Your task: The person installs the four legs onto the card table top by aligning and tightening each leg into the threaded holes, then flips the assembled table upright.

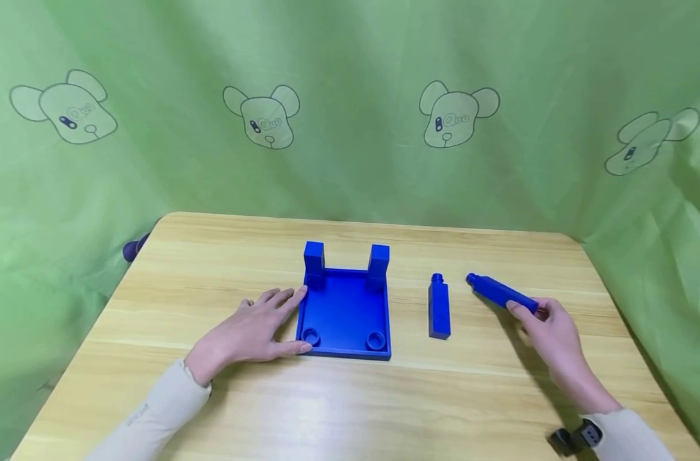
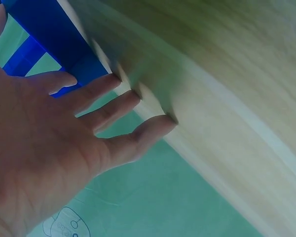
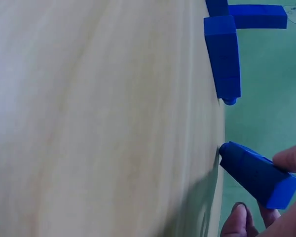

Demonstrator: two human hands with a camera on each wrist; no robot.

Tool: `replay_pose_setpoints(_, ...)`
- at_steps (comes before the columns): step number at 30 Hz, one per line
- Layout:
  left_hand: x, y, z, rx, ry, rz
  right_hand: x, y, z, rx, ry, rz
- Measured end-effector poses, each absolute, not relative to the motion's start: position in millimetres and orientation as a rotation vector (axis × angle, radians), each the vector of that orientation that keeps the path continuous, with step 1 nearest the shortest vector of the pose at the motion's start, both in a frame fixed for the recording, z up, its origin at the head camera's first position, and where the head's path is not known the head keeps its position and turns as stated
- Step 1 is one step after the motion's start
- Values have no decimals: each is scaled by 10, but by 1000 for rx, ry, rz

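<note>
A blue square tray-like base [image 1: 344, 314] lies on the table, with two upright blue posts at its far corners and two round sockets at its near corners. My left hand [image 1: 257, 330] rests against its left side, fingers spread and thumb at the near left corner. At the right, my right hand [image 1: 554, 330] pinches one end of a blue square peg [image 1: 502, 292]; its round threaded-looking tip points away to the left. Between the base and that hand lies a second blue square peg [image 1: 439, 310], tip toward the far side. In the right wrist view, finger and thumb hold the peg [image 3: 256, 173].
The wooden table [image 1: 471, 390] has rounded far corners. Behind it hangs a green curtain [image 1: 355, 179] printed with bear heads. A dark purple knob-like object [image 1: 132, 250] shows beyond the left table edge. A black device [image 1: 574, 438] sits at the right wrist.
</note>
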State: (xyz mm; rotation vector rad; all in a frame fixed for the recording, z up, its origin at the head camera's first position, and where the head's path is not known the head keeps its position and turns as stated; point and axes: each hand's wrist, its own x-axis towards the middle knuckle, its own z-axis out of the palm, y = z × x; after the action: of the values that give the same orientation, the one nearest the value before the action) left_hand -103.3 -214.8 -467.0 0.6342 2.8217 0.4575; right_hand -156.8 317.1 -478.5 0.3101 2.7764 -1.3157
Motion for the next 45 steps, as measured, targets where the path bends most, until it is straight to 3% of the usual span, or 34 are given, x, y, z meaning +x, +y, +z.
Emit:
replay_pose_setpoints(20,-1033,-2162,-4666,652,2837,439,-1645,3008,-4605,376,2365,-2221)
replay_pose_setpoints(45,-1056,-2182,-4610,638,2778,441,-1477,2653,-4456,96,2391,-2287)
